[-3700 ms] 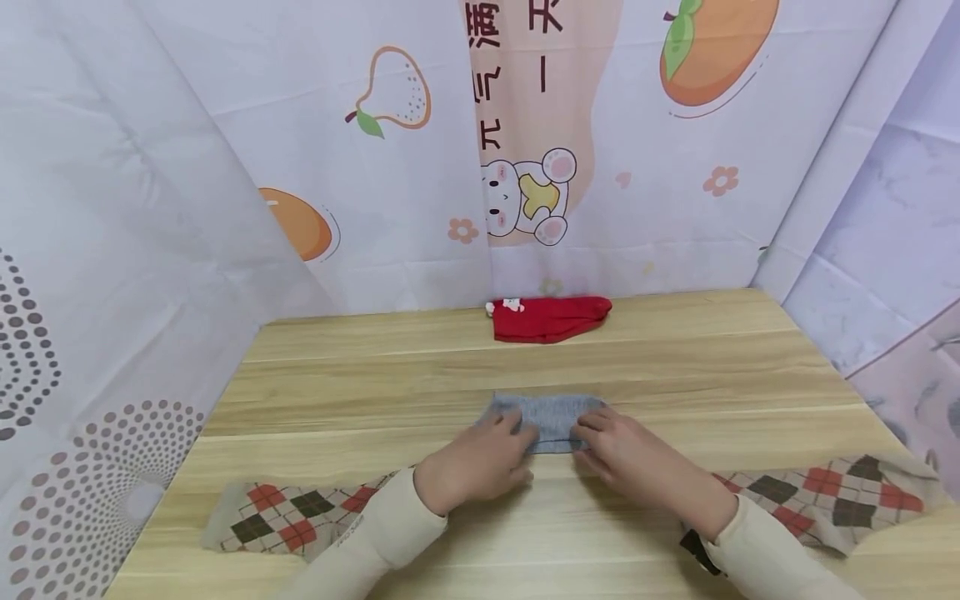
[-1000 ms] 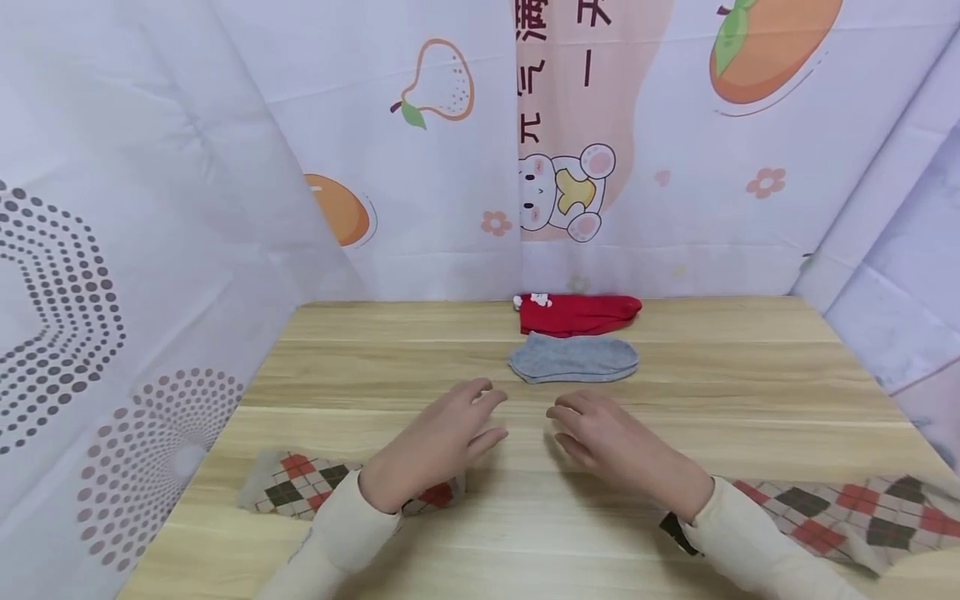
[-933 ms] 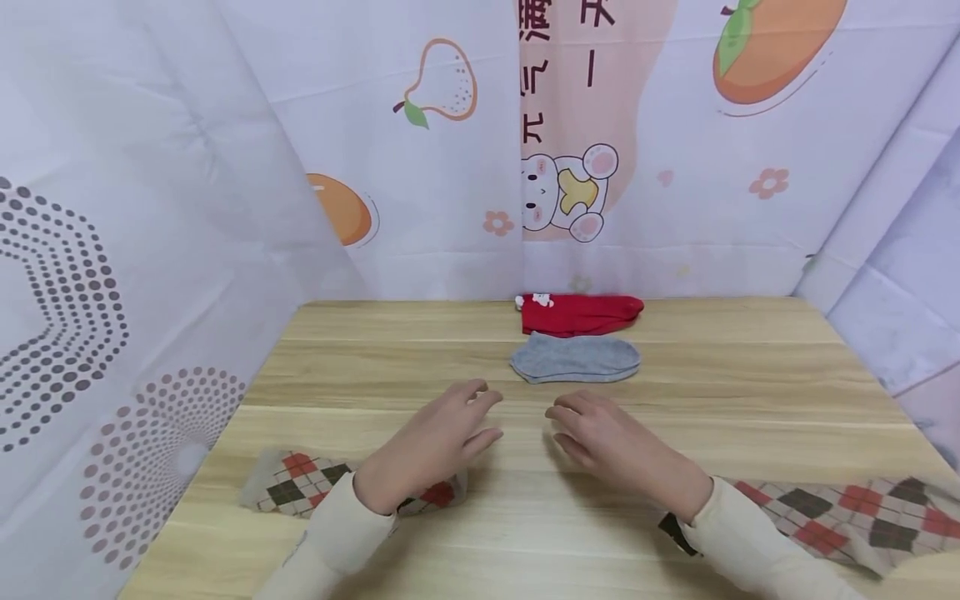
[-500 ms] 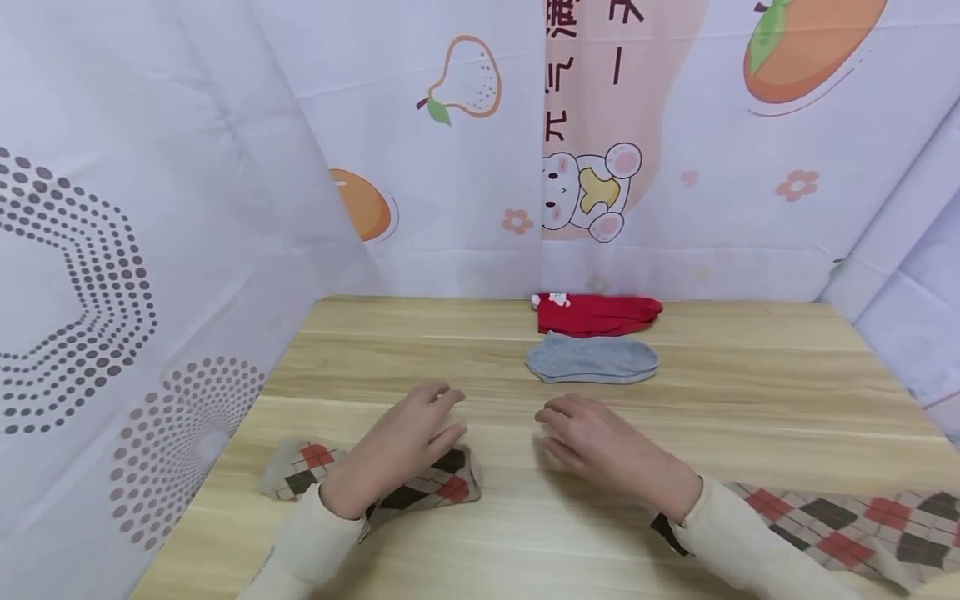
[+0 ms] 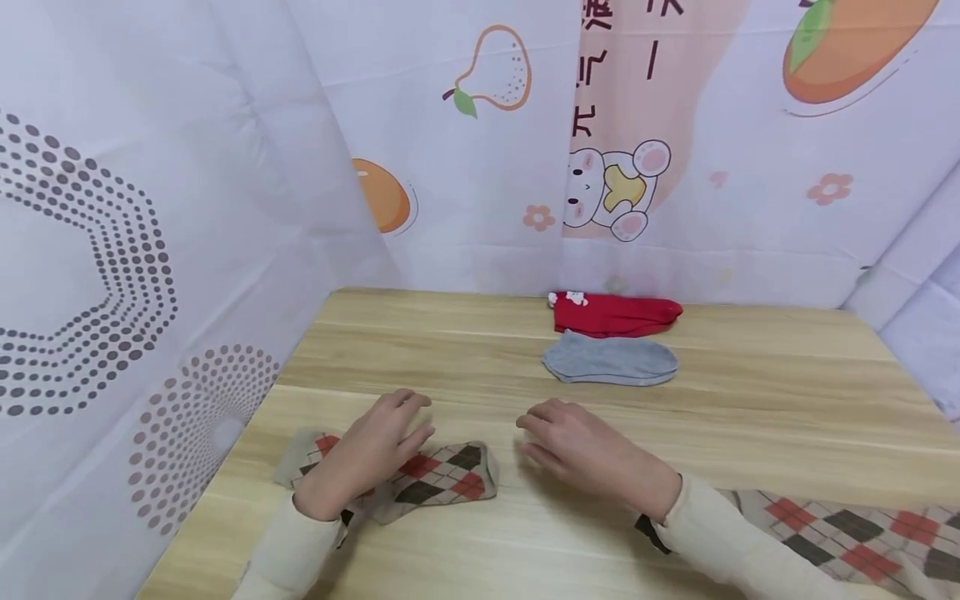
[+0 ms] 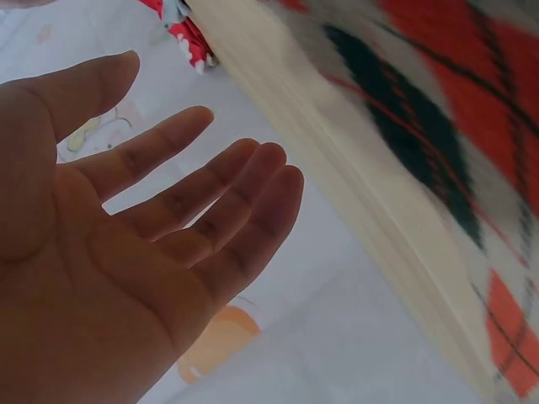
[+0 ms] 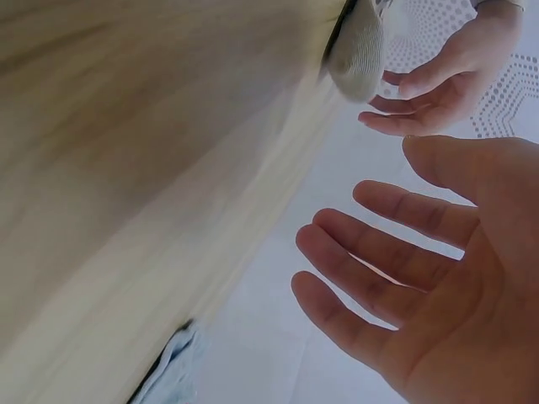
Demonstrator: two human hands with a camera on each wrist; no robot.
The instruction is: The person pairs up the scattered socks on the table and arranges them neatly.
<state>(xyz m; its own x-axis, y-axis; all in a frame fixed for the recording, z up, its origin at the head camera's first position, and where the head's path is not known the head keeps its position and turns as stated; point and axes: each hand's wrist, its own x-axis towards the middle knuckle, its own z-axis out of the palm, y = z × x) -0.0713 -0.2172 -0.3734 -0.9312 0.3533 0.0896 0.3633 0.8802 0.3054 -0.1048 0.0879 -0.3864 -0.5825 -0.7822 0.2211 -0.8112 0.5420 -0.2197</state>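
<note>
My left hand (image 5: 367, 454) hovers over an argyle sock (image 5: 442, 477) patterned in beige, red and dark diamonds, part of which the hand and wrist hide. In the left wrist view its fingers are spread and loosely bent, with nothing held, and the argyle sock lies off to the right. My right hand (image 5: 588, 450) hangs above the table's middle, fingers relaxed, also holding nothing. Beyond the hands lies a folded grey-blue sock (image 5: 611, 358), flat on the wood. A second argyle sock (image 5: 847, 529) stretches out to the right, partly behind the right sleeve.
A red sock (image 5: 618, 317) with a white figure at its cuff lies along the back edge, just behind the grey-blue one. The wood-grain table (image 5: 420, 333) meets a printed curtain (image 5: 465, 183) at the back and a dotted cloth (image 5: 210, 300) at the left.
Earlier both hands touched the grey-blue sock nearer the front; now it lies farther back, beside the red one, released. The left hand has since drifted left over the argyle sock; the view has turned left.
</note>
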